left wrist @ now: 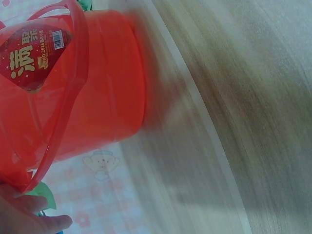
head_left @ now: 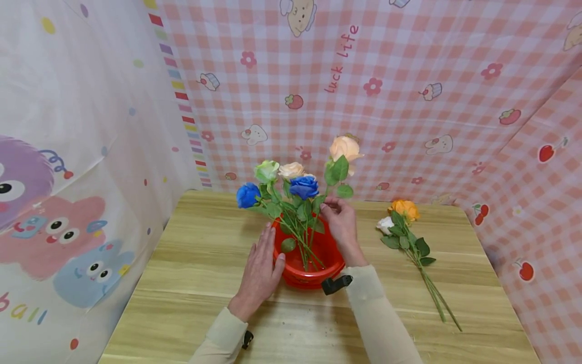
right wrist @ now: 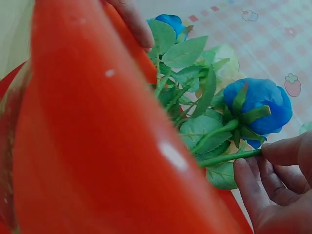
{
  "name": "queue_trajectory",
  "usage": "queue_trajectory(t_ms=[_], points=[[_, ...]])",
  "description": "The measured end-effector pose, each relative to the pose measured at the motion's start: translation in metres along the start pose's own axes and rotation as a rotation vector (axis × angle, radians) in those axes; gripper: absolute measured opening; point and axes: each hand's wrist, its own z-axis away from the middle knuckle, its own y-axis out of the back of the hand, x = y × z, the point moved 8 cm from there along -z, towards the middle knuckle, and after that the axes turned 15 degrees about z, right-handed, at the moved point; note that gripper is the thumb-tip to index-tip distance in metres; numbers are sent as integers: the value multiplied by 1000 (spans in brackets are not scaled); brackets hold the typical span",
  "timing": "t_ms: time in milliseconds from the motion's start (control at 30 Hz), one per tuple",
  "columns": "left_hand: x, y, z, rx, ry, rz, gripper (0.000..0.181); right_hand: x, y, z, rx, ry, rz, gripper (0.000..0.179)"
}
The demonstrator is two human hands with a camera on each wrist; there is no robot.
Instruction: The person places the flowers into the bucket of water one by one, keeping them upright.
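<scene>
A red plastic bucket stands on the wooden table, holding several artificial roses. Against its left rim rests my left hand, fingers extended and close together. My right hand, over the right rim, pinches a green stem between thumb and fingers in the right wrist view. That stem belongs to the peach rose, which stands tallest at the right. Two blue roses, a pale green rose and another peach rose lean leftward in the bucket. The left wrist view shows the bucket's label and handle.
An orange rose and a white rose lie on the table to the right, stems toward the front. Behind the table hangs a pink checked cloth; a white printed cloth hangs at left.
</scene>
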Motion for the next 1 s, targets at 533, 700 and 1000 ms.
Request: queue_trajectory(t_ms=[533,700,1000], points=[[0,0,-1,-1,4,6,66,7,-9,7,22,-9,108,19],[1,0,0,1,3,1,66,9,-12,7,26,-24,124,17],[1,0,0,1,1,-5,66,12,-15,11,30,-68,156,23]])
